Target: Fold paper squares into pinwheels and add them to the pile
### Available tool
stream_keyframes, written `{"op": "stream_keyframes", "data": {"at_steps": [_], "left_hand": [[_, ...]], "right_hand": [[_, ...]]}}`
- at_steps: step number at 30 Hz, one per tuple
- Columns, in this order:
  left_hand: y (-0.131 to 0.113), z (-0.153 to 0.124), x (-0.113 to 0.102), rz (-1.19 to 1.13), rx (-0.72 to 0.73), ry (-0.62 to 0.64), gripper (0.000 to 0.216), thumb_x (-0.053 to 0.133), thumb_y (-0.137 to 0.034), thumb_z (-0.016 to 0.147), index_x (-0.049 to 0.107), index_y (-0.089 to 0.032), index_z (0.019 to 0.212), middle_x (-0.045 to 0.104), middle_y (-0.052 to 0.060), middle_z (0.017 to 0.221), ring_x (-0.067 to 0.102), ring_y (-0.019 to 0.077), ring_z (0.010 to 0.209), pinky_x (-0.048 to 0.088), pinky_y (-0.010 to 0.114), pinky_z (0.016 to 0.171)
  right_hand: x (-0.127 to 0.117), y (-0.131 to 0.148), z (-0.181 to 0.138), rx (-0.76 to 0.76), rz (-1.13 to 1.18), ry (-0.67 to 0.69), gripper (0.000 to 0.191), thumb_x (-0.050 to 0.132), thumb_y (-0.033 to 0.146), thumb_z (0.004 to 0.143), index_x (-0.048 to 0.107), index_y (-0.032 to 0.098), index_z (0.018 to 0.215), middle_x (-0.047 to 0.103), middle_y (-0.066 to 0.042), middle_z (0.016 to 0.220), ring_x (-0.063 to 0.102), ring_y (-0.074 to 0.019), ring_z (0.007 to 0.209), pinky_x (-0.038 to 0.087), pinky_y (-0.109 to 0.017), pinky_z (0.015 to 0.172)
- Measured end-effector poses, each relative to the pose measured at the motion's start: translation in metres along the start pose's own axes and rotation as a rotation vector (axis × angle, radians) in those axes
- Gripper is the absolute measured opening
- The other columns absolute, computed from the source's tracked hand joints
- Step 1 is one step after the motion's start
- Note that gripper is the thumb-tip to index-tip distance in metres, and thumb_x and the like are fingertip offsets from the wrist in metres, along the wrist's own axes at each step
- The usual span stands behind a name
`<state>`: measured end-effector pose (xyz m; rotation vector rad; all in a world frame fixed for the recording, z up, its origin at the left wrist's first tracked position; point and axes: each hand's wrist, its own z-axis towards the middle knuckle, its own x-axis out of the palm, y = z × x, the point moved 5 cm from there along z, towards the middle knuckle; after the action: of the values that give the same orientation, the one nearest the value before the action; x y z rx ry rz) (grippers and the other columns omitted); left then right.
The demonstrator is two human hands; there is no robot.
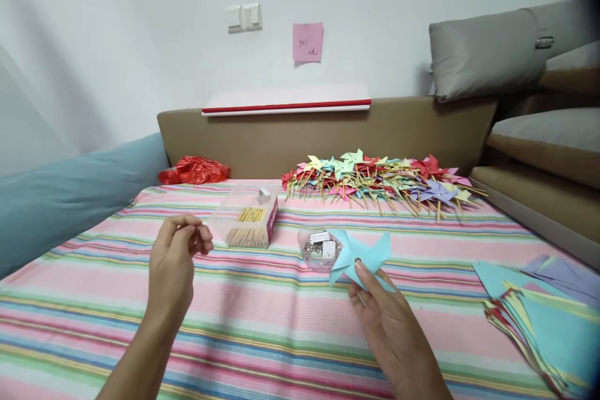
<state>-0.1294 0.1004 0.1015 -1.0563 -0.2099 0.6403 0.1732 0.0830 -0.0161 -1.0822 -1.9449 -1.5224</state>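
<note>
My right hand (pixel 384 319) is closed on a light blue paper pinwheel (pixel 360 256), thumb pressed at its centre, held just above the striped cloth. My left hand (pixel 175 259) is raised to the left with its fingertips pinched together; a thin stick seems to be between them, too small to be sure. Just beyond the left hand lies a clear box of wooden sticks (pixel 247 223). A small clear tub of metal pins (pixel 319 249) sits right behind the pinwheel.
A heap of finished coloured pinwheels on sticks (pixel 379 182) lies at the back. Stacked coloured paper sheets (pixel 544 312) sit at the right edge. A red plastic bag (pixel 194 170) is at back left, a blue cushion (pixel 70 194) on the left, a brown ledge (pixel 328 131) behind.
</note>
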Motion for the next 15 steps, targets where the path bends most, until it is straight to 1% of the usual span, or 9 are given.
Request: {"op": "stream_keyframes", "data": {"at_steps": [1, 3, 5, 7, 8, 9, 11, 13, 15], "left_hand": [[-0.001, 0.015, 0.006, 0.141, 0.037, 0.048, 0.008, 0.038, -0.021, 0.088, 0.044, -0.024, 0.084, 0.055, -0.004, 0.069, 0.055, 0.0138, 0.059, 0.046, 0.025, 0.056], [0.006, 0.047, 0.02, 0.278, 0.038, 0.123, 0.012, 0.038, -0.022, 0.087, 0.047, -0.023, 0.079, 0.059, -0.003, 0.071, 0.059, 0.0141, 0.062, 0.047, 0.025, 0.059], [0.019, 0.077, 0.04, 0.429, 0.002, 0.237, 0.019, 0.044, -0.024, 0.088, 0.053, -0.02, 0.071, 0.063, -0.001, 0.069, 0.063, 0.0156, 0.065, 0.049, 0.027, 0.063], [0.038, 0.101, 0.06, 0.591, -0.066, 0.373, 0.026, 0.053, -0.033, 0.092, 0.061, -0.017, 0.072, 0.067, 0.0, 0.072, 0.066, 0.0177, 0.067, 0.052, 0.032, 0.068], [0.049, 0.11, 0.069, 0.668, -0.109, 0.436, 0.027, 0.058, -0.038, 0.092, 0.065, -0.015, 0.079, 0.069, 0.002, 0.077, 0.067, 0.0183, 0.07, 0.054, 0.034, 0.071], [0.06, 0.117, 0.077, 0.735, -0.151, 0.493, 0.026, 0.062, -0.039, 0.093, 0.067, -0.014, 0.092, 0.07, 0.003, 0.088, 0.067, 0.0182, 0.077, 0.056, 0.036, 0.074], [0.081, 0.126, 0.089, 0.837, -0.212, 0.564, 0.026, 0.063, -0.035, 0.094, 0.065, -0.015, 0.111, 0.069, 0.007, 0.108, 0.068, 0.0203, 0.091, 0.057, 0.04, 0.08], [0.098, 0.129, 0.097, 0.894, -0.239, 0.608, 0.03, 0.063, -0.032, 0.094, 0.062, -0.018, 0.12, 0.065, 0.009, 0.119, 0.067, 0.0225, 0.1, 0.057, 0.042, 0.083], [0.111, 0.127, 0.102, 0.912, -0.228, 0.634, 0.032, 0.064, -0.032, 0.094, 0.061, -0.017, 0.123, 0.064, 0.009, 0.122, 0.066, 0.0242, 0.103, 0.057, 0.043, 0.085]], "right_hand": [[-0.001, -0.002, 0.003, 0.026, 0.032, -0.002, 0.04, 0.094, 0.025, 0.061, 0.075, 0.025, 0.096, 0.073, 0.005, 0.09, 0.064, -0.0108, 0.082, 0.054, -0.018, 0.065], [-0.002, -0.004, 0.008, 0.059, 0.079, -0.004, 0.037, 0.093, 0.023, 0.063, 0.075, 0.027, 0.095, 0.072, 0.007, 0.091, 0.064, -0.0098, 0.08, 0.054, -0.016, 0.061], [-0.003, -0.005, 0.011, 0.086, 0.102, -0.006, 0.034, 0.092, 0.022, 0.064, 0.074, 0.029, 0.092, 0.073, 0.008, 0.092, 0.065, -0.0092, 0.08, 0.054, -0.016, 0.061], [-0.004, -0.007, 0.013, 0.111, 0.11, 0.003, 0.033, 0.091, 0.021, 0.065, 0.073, 0.03, 0.092, 0.073, 0.008, 0.093, 0.066, -0.0091, 0.081, 0.056, -0.016, 0.062], [-0.005, -0.008, 0.014, 0.125, 0.112, 0.014, 0.033, 0.091, 0.022, 0.066, 0.073, 0.03, 0.092, 0.073, 0.008, 0.093, 0.066, -0.0094, 0.082, 0.056, -0.017, 0.063], [-0.005, -0.009, 0.015, 0.135, 0.115, 0.026, 0.032, 0.09, 0.022, 0.067, 0.073, 0.031, 0.093, 0.073, 0.008, 0.092, 0.066, -0.0098, 0.083, 0.057, -0.017, 0.064], [-0.007, -0.01, 0.017, 0.142, 0.126, 0.033, 0.032, 0.09, 0.021, 0.067, 0.073, 0.031, 0.093, 0.073, 0.007, 0.093, 0.067, -0.0105, 0.084, 0.058, -0.017, 0.065], [-0.009, -0.009, 0.019, 0.138, 0.14, 0.016, 0.034, 0.091, 0.02, 0.065, 0.074, 0.03, 0.092, 0.074, 0.005, 0.097, 0.067, -0.0112, 0.086, 0.059, -0.018, 0.066], [-0.012, -0.008, 0.02, 0.128, 0.15, -0.008, 0.035, 0.092, 0.019, 0.062, 0.074, 0.029, 0.09, 0.074, 0.004, 0.1, 0.068, -0.0119, 0.085, 0.059, -0.019, 0.067]]}}
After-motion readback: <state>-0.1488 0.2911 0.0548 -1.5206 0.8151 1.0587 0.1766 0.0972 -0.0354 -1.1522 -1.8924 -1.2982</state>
